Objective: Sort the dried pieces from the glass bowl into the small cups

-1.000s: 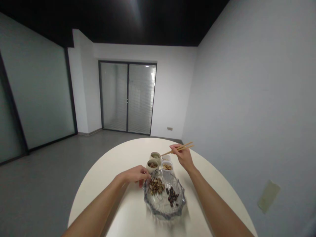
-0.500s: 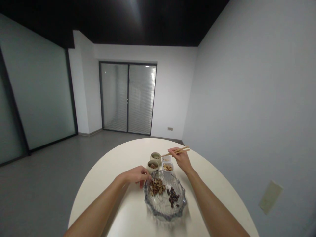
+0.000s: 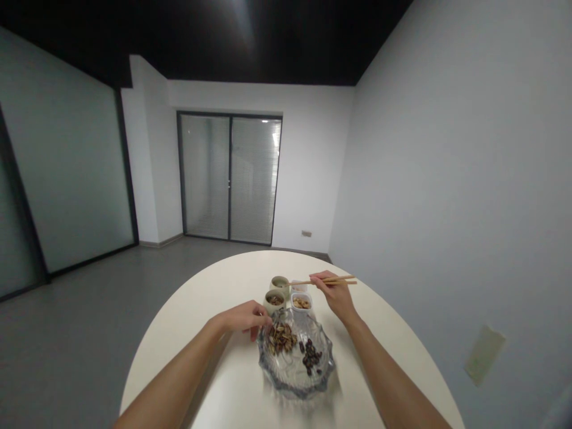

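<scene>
Chopsticks (image 3: pixel 304 282) are clenched in the right grip (image 3: pixel 337 296), held level just above a white dish (image 3: pixel 299 287), tips pointed left toward a cup (image 3: pixel 279 285). The left grip (image 3: pixel 243 317) is held curled right by the rim of a glass bowl (image 3: pixel 295 388); whether anything is pinched in it can't really be told. Striped seeds (image 3: pixel 281 338) and a dark pile (image 3: pixel 310 357) are sitting in that bowl, apart from each other. A second cup (image 3: pixel 274 301) and a nut dish (image 3: pixel 301 304) are lined up just behind it, all on a round white surface (image 3: pixel 241 372).
</scene>
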The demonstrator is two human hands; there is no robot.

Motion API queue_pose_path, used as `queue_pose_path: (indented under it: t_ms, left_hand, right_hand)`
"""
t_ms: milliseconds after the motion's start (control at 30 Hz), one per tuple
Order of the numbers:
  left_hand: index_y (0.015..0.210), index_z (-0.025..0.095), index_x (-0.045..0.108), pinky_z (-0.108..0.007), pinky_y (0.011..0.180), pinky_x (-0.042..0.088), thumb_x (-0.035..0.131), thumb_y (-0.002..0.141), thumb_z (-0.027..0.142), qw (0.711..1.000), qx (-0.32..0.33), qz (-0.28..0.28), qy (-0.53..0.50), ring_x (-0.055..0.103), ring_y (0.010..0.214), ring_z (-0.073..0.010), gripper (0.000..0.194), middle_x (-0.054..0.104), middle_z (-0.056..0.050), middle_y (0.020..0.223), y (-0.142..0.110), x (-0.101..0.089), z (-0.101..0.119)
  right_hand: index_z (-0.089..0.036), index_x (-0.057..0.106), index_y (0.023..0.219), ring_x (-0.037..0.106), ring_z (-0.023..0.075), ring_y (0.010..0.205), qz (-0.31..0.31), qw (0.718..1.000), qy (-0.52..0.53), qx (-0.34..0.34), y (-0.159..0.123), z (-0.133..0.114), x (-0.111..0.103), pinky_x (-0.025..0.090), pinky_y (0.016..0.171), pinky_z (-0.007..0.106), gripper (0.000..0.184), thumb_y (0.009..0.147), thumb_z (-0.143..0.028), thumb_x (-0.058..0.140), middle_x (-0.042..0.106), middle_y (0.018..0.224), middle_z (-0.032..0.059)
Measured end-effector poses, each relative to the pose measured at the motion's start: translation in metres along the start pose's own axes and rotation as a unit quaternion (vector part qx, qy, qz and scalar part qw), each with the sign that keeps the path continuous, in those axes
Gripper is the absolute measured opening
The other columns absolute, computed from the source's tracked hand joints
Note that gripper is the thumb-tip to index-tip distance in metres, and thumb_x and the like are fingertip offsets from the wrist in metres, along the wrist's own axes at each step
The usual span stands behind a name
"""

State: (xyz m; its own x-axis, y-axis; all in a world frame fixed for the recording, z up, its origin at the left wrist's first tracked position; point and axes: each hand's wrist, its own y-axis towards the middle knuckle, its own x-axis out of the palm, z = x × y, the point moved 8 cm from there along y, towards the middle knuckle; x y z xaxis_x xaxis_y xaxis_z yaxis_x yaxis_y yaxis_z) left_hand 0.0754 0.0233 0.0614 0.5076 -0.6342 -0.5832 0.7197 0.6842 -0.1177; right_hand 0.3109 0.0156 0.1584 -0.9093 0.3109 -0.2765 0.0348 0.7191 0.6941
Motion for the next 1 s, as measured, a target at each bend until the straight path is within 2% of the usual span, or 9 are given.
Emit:
queue_pose_path:
  t_ms: [133,200,333,500,733,833,1000]
  left_hand:
    - [0.080,0.014,0.067,-0.023,0.046,0.031,0.054,0.081,0.053,1.000,0.001,0.003,0.002,0.051,0.049,-0.0128,0.040,0.057,0.001,0.055,0.002,0.000,-0.004]
    - [0.081,0.014,0.067,-0.023,0.047,0.032,0.055,0.081,0.053,1.000,0.000,0.005,0.002,0.052,0.050,-0.0135,0.040,0.057,0.001,0.055,0.003,-0.001,-0.007]
    - [0.080,0.015,0.067,-0.024,0.047,0.032,0.055,0.081,0.055,1.000,-0.003,0.005,0.007,0.051,0.049,-0.0139,0.042,0.058,0.000,0.054,0.002,-0.001,-0.007]
    - [0.082,0.014,0.067,-0.024,0.047,0.032,0.054,0.081,0.058,1.000,-0.015,0.008,0.011,0.049,0.048,-0.0132,0.045,0.058,0.000,0.054,0.000,-0.001,-0.005]
    - [0.084,0.014,0.068,-0.023,0.047,0.032,0.054,0.081,0.056,1.000,-0.016,0.007,0.020,0.051,0.050,-0.0138,0.045,0.059,0.000,0.055,0.000,-0.001,-0.004]
    - [0.084,0.014,0.068,-0.024,0.047,0.032,0.054,0.081,0.055,1.000,-0.011,0.004,0.014,0.050,0.049,-0.0138,0.044,0.058,0.000,0.054,0.001,0.000,-0.004]
    - [0.082,0.015,0.066,-0.023,0.046,0.031,0.055,0.080,0.055,1.000,-0.006,0.005,0.011,0.054,0.052,-0.0144,0.042,0.057,0.001,0.057,0.000,0.000,-0.003]
  right_hand:
    - [-0.018,0.077,0.083,0.064,0.0197,0.069,0.023,0.999,0.027,0.018,-0.011,-0.008,-0.008,0.053,0.063,0.032,0.033,0.081,-0.051,0.071,0.073,0.079,0.0077]
    - [-0.017,0.077,0.080,0.063,0.0192,0.063,0.013,0.998,0.046,0.032,-0.018,-0.012,-0.009,0.052,0.058,0.031,0.036,0.079,-0.053,0.073,0.072,0.071,0.0070]
    - [-0.018,0.075,0.074,0.061,0.0179,0.059,-0.050,0.996,0.064,0.047,-0.030,-0.026,-0.011,0.051,0.054,0.029,0.036,0.078,-0.053,0.072,0.070,0.066,0.0058]
    - [-0.018,0.074,0.071,0.063,0.0188,0.063,-0.136,0.987,0.043,0.077,-0.040,-0.043,-0.012,0.051,0.059,0.028,0.029,0.079,-0.046,0.074,0.069,0.065,0.0046]
    - [-0.017,0.073,0.067,0.060,0.0178,0.059,-0.218,0.970,0.012,0.102,-0.053,-0.052,-0.001,0.046,0.053,0.026,0.028,0.072,-0.044,0.080,0.068,0.061,0.0039]
    - [-0.016,0.070,0.061,0.054,0.0142,0.051,-0.245,0.965,0.004,0.092,-0.057,-0.056,0.006,0.040,0.047,0.024,0.032,0.072,-0.044,0.081,0.065,0.056,0.0028]
    - [-0.017,0.061,0.052,0.043,0.0096,0.041,-0.283,0.957,-0.006,0.062,-0.062,-0.063,0.018,0.030,0.041,0.022,0.045,0.081,-0.049,0.071,0.054,0.043,-0.0011]
